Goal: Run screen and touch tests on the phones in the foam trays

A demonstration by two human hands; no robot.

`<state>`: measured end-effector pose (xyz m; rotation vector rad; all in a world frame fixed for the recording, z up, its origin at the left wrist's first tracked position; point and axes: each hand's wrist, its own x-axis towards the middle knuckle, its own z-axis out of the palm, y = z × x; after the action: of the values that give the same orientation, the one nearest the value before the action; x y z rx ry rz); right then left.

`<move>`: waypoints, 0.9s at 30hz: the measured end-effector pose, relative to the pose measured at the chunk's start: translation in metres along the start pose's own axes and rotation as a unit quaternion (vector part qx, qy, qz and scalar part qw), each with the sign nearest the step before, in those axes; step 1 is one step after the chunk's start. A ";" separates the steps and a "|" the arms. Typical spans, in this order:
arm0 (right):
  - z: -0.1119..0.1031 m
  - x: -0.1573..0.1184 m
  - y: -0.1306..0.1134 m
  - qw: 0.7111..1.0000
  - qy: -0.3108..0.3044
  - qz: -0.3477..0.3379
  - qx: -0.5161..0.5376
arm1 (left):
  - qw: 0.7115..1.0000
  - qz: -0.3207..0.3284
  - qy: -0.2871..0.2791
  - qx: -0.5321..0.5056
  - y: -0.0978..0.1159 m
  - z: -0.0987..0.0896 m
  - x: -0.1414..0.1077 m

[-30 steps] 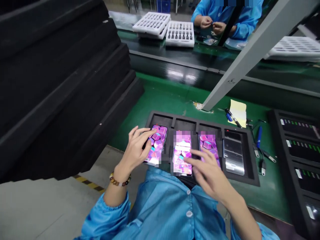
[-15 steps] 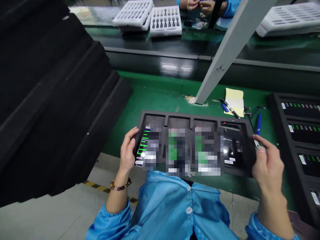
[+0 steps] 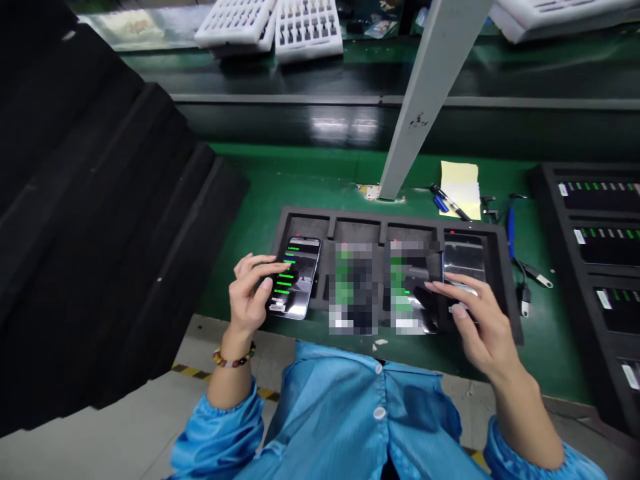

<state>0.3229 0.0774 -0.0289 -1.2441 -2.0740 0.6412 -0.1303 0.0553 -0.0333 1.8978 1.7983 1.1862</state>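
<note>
A black foam tray point(image 3: 509, 267) lies on the green bench before me, with a phone in each compartment. The leftmost phone point(image 3: 304, 277) shows green lines on a lit screen. My left hand point(image 3: 250, 293) is open over its left edge, fingertips reaching across the screen. My right hand point(image 3: 483, 323) is open, fingers stretched leftward over the dark rightmost phone point(image 3: 465, 252), partly hiding it. Its fingertips come to the right edge of the third phone point(image 3: 423, 303); contact is hard to judge. That phone and the second phone point(image 3: 354, 287) are partly blurred by pixelation.
Tall black foam trays point(image 3: 115, 220) are stacked on the left. Another phone tray point(image 3: 555, 227) sits at right. Between lie a yellow paper pad point(image 3: 460, 187), a pen point(image 3: 453, 203) and cables point(image 3: 523, 270). A grey post point(image 3: 417, 120) rises behind; white trays point(image 3: 307, 30) stand beyond.
Both hands have left the tray's ends. The left moved onto the leftmost phone, the right moved inward over the rightmost phone. The view has shifted slightly, and the co-worker's hands have left it.
</note>
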 end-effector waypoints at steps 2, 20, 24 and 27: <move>0.003 0.003 -0.001 1.000 -0.020 0.007 -0.002 | 0.998 0.000 -0.046 0.033 0.002 -0.005 0.002; 0.004 0.017 -0.008 0.999 -0.002 0.034 0.024 | 0.941 0.070 -0.328 -0.044 0.080 0.000 0.018; 0.004 0.007 -0.001 0.999 0.001 0.042 0.032 | 0.989 0.018 -0.146 0.032 0.045 -0.025 0.014; 0.006 0.004 0.001 0.998 -0.003 0.049 0.034 | 0.991 -0.020 -0.092 0.095 0.024 -0.031 0.007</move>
<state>0.3173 0.0808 -0.0325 -1.3123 -1.9880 0.7542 -0.1358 0.0472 0.0055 1.9893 1.8955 0.8206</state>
